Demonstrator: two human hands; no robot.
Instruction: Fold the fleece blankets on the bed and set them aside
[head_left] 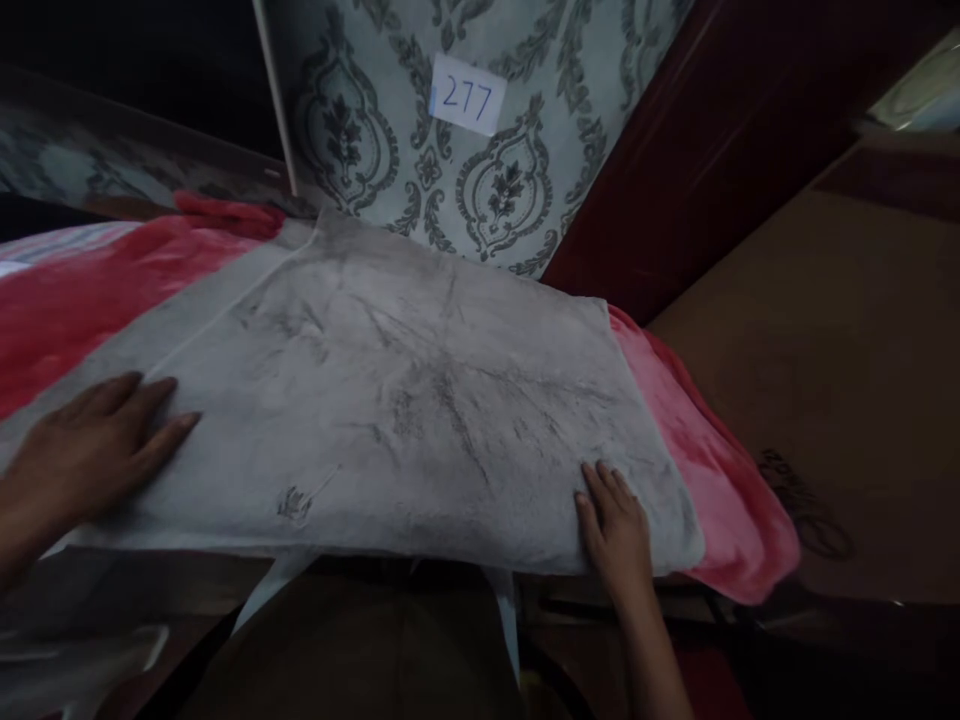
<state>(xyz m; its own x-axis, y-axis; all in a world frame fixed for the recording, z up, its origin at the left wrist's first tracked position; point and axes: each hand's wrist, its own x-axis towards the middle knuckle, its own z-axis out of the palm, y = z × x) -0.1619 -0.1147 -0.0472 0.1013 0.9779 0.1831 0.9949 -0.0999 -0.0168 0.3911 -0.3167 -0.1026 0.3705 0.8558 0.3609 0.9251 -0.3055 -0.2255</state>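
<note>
A pale grey, plush-looking cloth (480,400) lies spread out in front of me, with dark creases and smudges across its middle. White ties or straps hang from its near edge. My left hand (105,440) rests palm down on the cloth's left part, fingers stretched out. On the near right part lies my right hand (616,520), flat with the fingers extended. Neither hand grips anything. Beneath the cloth, a red and pink blanket (697,450) shows at the right end and again at the left.
Patterned wallpaper (427,170) rises behind, with a paper label (467,95) marked 277. A dark screen-like panel (135,70) is at upper left. A dark red post (645,150) and a large cardboard box (847,380) stand at right. A whitish chair-like object (82,660) is at lower left.
</note>
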